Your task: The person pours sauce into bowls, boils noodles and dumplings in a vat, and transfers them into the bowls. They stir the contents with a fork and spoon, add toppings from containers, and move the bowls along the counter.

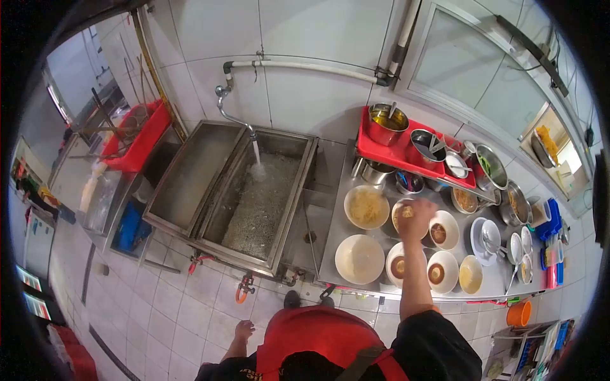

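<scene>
Over the bowls on the steel counter my right hand (416, 217) is stretched out, its fingers blurred, with a yellowish bit at the fingertips above a bowl that my hand partly covers. To its left stands a white bowl (366, 207) of pale yellow food, and below that a larger bowl (359, 259) with a thin pale layer. Several bowls near my forearm hold brown sauce, among them one bowl (443, 230) to the right. My left hand (244, 329) hangs low over the floor beside my apron, fingers curled, touching nothing visible.
Water runs from a faucet (254, 136) into a full steel sink (279, 254). A red tray (397, 152) with metal pots stands at the counter's back. Further right are spoons, plates and an orange bucket (519, 313). A red basket (130, 155) sits at the left.
</scene>
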{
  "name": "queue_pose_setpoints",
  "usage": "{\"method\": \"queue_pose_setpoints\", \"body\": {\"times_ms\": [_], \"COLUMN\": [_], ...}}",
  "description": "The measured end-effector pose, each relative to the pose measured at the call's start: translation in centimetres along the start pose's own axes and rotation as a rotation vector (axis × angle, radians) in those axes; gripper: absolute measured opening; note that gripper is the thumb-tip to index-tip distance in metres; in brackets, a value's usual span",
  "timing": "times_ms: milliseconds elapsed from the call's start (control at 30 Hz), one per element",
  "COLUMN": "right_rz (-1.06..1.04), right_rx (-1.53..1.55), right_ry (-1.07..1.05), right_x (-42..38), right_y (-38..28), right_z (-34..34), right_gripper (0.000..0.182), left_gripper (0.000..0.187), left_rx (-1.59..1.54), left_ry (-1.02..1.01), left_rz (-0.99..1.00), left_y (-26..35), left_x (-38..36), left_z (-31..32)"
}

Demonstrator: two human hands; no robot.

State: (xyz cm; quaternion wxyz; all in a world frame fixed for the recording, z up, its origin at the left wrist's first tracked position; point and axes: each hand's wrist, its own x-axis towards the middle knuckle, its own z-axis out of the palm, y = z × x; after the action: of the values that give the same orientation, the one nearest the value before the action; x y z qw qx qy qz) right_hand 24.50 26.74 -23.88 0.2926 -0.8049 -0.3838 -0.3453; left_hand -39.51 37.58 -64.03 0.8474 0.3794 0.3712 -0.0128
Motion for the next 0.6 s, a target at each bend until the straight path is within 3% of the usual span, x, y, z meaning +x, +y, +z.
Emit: {"method": "queue_pose_setpoints", "body": {"times_ms": [33,67,100,167,200,233,300,400,433,467,500,567,600], "right_rz": [0.002,0.345,0.676,0.699,0.717,0.534,0.156,0.037,0.108,0.411,0.591,0.924,0.804], "right_rx": [-0.109,0.036,0.192,0.343,0.415,0.221,-0.152,0.062,-0.065,-0.038,0.175,0.620,0.716], "right_ry": [-0.081,-0.243,-0.392,-0.284,-0.244,-0.199,-0.090,-0.038,-0.323,-0.365,-0.369,-0.375,-0.276], "right_x": [-2.2,-4.3,-4.5,-2.4,-1.7,-0.3,3.0,0.8,-1.6,-3.5,-3.7,-3.4,-2.2], "right_y": [0.6,2.3,3.8,4.4,3.9,2.2,-2.1,-1.9,-0.3,0.1,1.1,4.1,3.5], "right_z": [2.9,5.0,6.3,4.9,3.2,0.3,-4.7,-0.1,4.6,7.3,7.3,7.1,4.5], "right_gripper": [0.006,0.005,0.005,0.004,0.004,0.005,0.006,0.008,0.007,0.007,0.008,0.010,0.010], "left_gripper": [0.031,0.032,0.033,0.035,0.036,0.036,0.036,0.035,0.035,0.035,0.035,0.033,0.032], "left_rx": [0.594,1.187,1.247,1.347,0.861,0.365,0.354,0.782,0.914,1.050,1.178,0.487,0.155], "left_ry": [0.071,0.139,0.168,0.231,0.283,0.385,0.376,0.261,0.153,0.041,-0.069,0.312,0.491], "left_rz": [-0.038,-0.075,0.020,0.195,0.088,0.037,-0.021,-0.071,-0.048,-0.028,0.007,-0.032,0.044], "left_y": [0.8,1.2,1.6,0.0,-0.4,-0.8,-0.7,-0.2,-0.2,0.3,0.7,0.7,1.1], "left_x": [0.0,-0.2,0.2,0.5,0.7,0.7,0.9,1.0,1.1,1.3,1.5,1.3,1.0], "left_z": [1.0,1.5,1.5,0.6,0.7,0.9,0.8,1.0,0.8,0.5,0.3,1.2,2.1]}}
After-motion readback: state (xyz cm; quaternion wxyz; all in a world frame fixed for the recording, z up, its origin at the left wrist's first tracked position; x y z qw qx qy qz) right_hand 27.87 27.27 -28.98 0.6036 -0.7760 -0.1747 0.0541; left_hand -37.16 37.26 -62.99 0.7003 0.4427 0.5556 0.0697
